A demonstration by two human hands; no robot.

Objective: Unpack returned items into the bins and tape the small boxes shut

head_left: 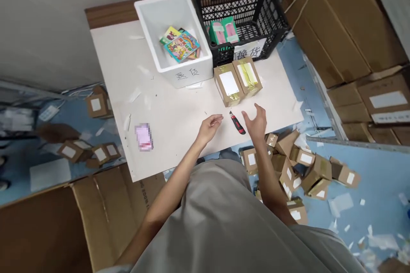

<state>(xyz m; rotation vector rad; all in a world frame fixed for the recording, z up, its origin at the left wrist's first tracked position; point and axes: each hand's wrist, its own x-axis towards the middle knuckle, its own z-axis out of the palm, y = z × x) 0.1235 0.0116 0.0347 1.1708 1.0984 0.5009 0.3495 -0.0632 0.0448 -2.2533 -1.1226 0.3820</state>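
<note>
A red and black utility knife [237, 123] lies on the white tabletop [179, 123] between my two hands. My left hand [209, 128] hovers just left of it, empty, its fingers loosely bent and pointing right. On the other side of the knife is my right hand [257, 124], with thumb and fingers spread apart and nothing in them. Beyond the knife stand two small taped cardboard boxes side by side, the left box [228, 85] and the right box [247, 75], each bearing a white label.
A white foam bin [185, 77] holds colourful booklets [182, 45]. Beside it, a black crate [272, 21] contains a green and pink package [224, 30]. A blurred pink item [144, 137] lies at the table's left. Discarded boxes [317, 172] litter the floor; a large carton [109, 204] stands front left.
</note>
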